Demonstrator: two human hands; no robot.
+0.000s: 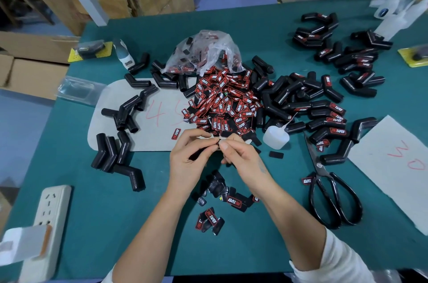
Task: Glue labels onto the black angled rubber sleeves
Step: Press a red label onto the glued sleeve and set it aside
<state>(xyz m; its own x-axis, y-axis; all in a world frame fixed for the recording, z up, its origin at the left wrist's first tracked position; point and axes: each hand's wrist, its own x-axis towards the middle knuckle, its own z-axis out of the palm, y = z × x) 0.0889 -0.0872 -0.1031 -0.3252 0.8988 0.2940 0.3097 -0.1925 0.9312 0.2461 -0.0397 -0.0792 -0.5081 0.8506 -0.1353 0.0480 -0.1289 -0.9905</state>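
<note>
Both hands meet just in front of the label pile [225,102], above the green tabletop [69,167]. The left hand [190,157] and the right hand [238,155] pinch one small pale strip [216,140] between their fingertips; it is probably a label backing, though this cannot be confirmed. The strip's long axis runs left to right between the two hands. Unlabelled angled rubber sleeves [128,111] lie to the left on the grey mat [148,139], nearer the left hand. The glue bottle [275,138] stands just right of the right hand, nozzle pointing up and to the right. Labelled sleeves [328,118] lie farther right. The next move probably sends the right hand to the bottle and the left hand to a sleeve.
</note>
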